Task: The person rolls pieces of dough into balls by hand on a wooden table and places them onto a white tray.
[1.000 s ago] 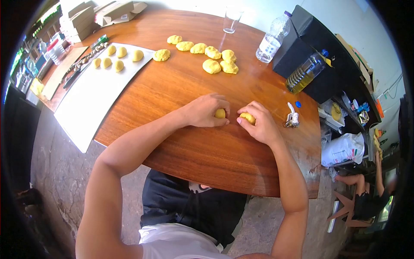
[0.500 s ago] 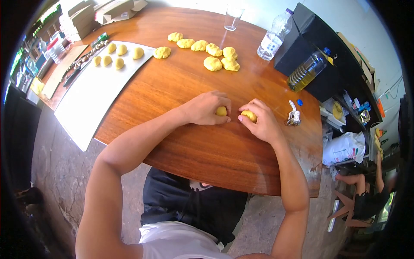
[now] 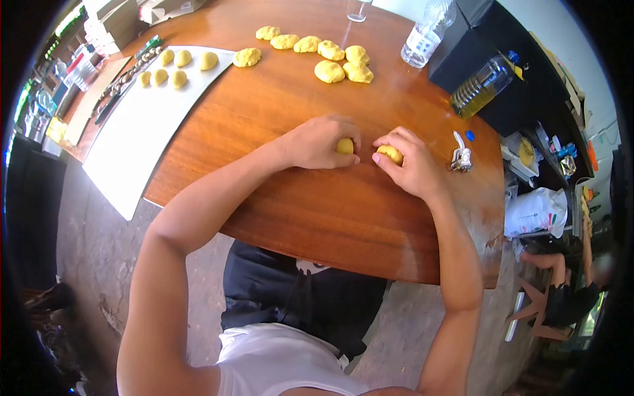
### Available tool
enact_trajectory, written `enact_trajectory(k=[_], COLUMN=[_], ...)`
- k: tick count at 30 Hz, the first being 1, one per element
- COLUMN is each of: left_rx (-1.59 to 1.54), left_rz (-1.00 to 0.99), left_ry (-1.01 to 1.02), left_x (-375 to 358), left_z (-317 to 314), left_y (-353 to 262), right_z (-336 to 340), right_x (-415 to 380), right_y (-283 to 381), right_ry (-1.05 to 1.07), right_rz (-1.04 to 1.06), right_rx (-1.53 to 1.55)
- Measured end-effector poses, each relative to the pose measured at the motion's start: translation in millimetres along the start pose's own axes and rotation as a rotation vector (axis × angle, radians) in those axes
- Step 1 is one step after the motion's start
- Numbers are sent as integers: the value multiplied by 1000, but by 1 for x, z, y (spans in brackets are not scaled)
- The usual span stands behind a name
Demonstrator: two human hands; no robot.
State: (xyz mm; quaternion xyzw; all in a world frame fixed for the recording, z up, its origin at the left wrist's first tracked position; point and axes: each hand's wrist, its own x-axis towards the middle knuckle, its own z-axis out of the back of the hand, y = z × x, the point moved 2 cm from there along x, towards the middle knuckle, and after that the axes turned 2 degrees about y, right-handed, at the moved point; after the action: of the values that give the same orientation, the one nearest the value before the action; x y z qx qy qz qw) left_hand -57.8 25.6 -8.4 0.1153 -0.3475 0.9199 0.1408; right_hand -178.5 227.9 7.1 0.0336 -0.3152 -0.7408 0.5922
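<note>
My left hand [image 3: 328, 143] is curled around a small yellow dough ball [image 3: 345, 146] on the wooden table [image 3: 317, 211]. Just to its right, my right hand [image 3: 407, 160] has its fingers bent around another yellow dough piece [image 3: 390, 154]. A short gap separates the two hands. Beyond them lie several rough yellow dough lumps [image 3: 329, 71] in an uneven row. Several smoother dough balls [image 3: 209, 61] rest on a white sheet [image 3: 142, 135] at the left.
A water bottle [image 3: 422, 41], a glass [image 3: 358, 9] and a bottle of yellow liquid [image 3: 482, 86] stand at the back right. Crumpled foil [image 3: 461, 158] and a blue cap [image 3: 469, 135] lie right of my hands. A seated person [image 3: 569, 290] is at far right.
The view has tilted, so the table and objects sit higher in it. My hands remain around their dough pieces, with little visible change in grip.
</note>
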Motion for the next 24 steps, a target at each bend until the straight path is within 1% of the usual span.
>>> enact_trajectory(k=[2, 24], left_rx=[11, 49], left_rz=[-25, -18], left_ry=[-7, 30], left_x=[1, 0], left_z=[0, 1], left_y=[0, -2], right_z=[0, -2], right_x=[0, -1], right_y=[0, -5], right_ry=[-2, 12], right_rz=[10, 9], right_rx=[-16, -10])
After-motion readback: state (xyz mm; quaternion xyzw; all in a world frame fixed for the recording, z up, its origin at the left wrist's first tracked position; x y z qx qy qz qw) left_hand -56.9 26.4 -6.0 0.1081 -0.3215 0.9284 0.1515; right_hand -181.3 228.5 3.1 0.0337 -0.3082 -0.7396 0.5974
